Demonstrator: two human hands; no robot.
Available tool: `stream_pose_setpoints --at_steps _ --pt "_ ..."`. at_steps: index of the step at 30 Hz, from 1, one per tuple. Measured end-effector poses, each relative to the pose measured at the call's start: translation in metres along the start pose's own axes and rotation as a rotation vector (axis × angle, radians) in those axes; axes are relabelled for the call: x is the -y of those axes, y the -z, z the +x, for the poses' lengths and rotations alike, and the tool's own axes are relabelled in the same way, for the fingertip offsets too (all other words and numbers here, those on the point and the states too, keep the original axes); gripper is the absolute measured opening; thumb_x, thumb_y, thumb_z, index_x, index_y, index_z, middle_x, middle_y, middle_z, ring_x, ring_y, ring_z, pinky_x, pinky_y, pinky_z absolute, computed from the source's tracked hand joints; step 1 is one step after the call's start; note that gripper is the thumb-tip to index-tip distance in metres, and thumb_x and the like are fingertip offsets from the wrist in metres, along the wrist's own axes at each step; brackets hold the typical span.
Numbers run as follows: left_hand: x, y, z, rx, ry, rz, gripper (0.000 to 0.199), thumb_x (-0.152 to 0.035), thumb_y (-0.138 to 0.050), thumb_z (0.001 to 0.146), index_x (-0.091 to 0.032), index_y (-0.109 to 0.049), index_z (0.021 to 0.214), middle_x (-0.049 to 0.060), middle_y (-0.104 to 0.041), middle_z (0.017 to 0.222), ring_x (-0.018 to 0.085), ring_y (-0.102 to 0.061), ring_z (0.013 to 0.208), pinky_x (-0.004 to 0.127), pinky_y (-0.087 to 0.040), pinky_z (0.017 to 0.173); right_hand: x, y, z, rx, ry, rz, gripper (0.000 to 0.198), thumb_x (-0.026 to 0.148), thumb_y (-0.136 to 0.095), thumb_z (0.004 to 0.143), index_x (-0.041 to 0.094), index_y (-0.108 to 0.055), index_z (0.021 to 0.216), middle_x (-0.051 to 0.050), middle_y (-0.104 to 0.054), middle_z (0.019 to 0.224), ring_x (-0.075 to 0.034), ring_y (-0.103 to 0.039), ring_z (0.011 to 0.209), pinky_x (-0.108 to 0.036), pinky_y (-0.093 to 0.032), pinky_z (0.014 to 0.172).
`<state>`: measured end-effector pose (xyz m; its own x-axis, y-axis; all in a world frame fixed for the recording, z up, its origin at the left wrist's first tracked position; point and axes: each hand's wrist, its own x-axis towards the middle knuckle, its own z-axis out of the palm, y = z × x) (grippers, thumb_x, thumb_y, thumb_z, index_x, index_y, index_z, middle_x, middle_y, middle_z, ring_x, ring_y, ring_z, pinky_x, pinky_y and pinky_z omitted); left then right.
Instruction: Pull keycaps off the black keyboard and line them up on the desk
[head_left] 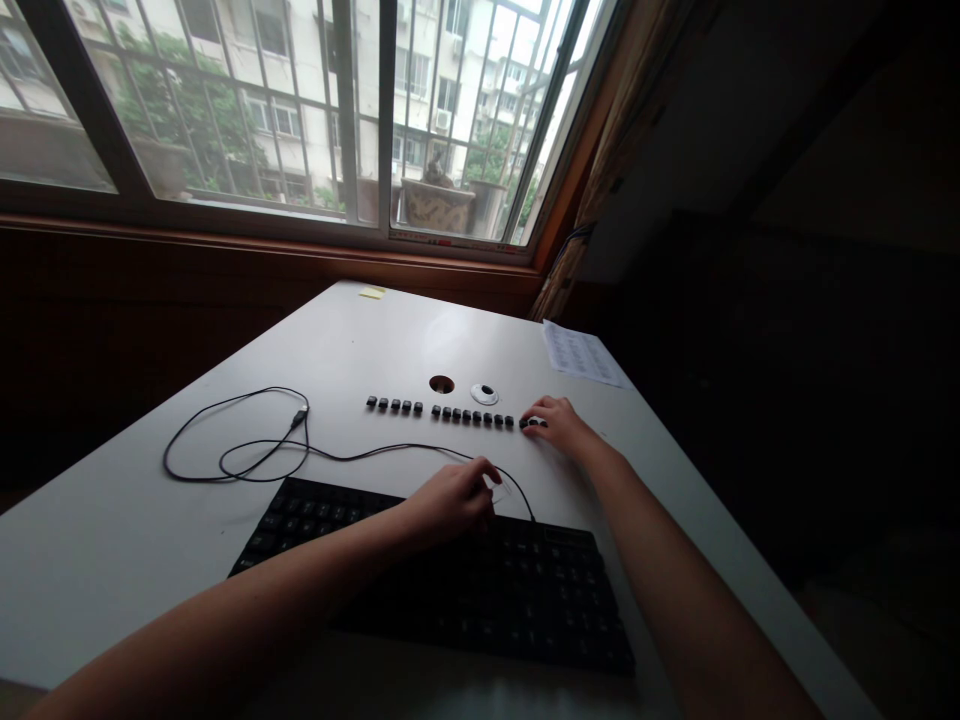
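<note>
A black keyboard (555, 600) lies in front of me, partly covered by my left forearm. Above its back edge, my left hand (457, 500) is closed on a thin wire keycap puller (505, 488); its handle is hidden in the fingers. Behind the keyboard runs a row of loose black keycaps (456, 414), split by a small gap. At the row's right end my right hand (556, 424) has its fingertips pinched about a keycap (523, 424), with more keycaps partly hidden under the fingers.
A black USB cable (345, 458) loops across the white table (112, 560) on the left. Behind the keycaps are a round hole (442, 384) and a white ring-shaped cover (484, 394). A printed sheet (585, 355) and a yellow note (372, 293) lie near the far edge, below a window.
</note>
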<state>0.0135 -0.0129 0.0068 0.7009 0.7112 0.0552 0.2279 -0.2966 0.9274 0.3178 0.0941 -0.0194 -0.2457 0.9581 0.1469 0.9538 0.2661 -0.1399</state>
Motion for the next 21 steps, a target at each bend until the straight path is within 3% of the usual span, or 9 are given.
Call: stream_pose_setpoints --at_steps 7,13,21 --pt "0.001 0.000 -0.001 0.002 -0.015 -0.005 0.022 -0.019 -0.045 0.090 -0.017 -0.055 0.109 0.004 -0.071 0.078 0.015 -0.066 0.060 0.024 -0.052 0.056 0.001 0.001 0.001 0.013 0.015 0.003 0.019 0.028 -0.073 0.081 0.029 -0.077 0.099 -0.007 -0.065 0.106 -0.028 -0.052 0.106 -0.041 -0.039 0.099" --pt "0.001 0.000 0.000 0.005 -0.018 0.015 0.021 -0.020 -0.046 0.090 -0.017 -0.056 0.109 0.004 -0.071 0.077 0.016 -0.067 0.061 0.025 -0.052 0.058 0.003 0.004 0.000 0.003 0.029 0.012 0.033 0.036 -0.075 0.079 0.031 -0.072 0.112 -0.007 -0.064 0.112 -0.030 -0.051 0.110 -0.043 -0.040 0.098" --pt "0.003 0.000 0.000 0.010 -0.010 -0.011 0.023 -0.019 -0.045 0.090 -0.017 -0.055 0.110 0.004 -0.072 0.079 0.015 -0.067 0.061 0.024 -0.052 0.057 0.017 -0.003 0.007 -0.010 0.049 0.026 0.029 0.036 -0.074 0.081 0.032 -0.074 0.109 -0.007 -0.063 0.112 -0.030 -0.050 0.110 -0.043 -0.040 0.098"
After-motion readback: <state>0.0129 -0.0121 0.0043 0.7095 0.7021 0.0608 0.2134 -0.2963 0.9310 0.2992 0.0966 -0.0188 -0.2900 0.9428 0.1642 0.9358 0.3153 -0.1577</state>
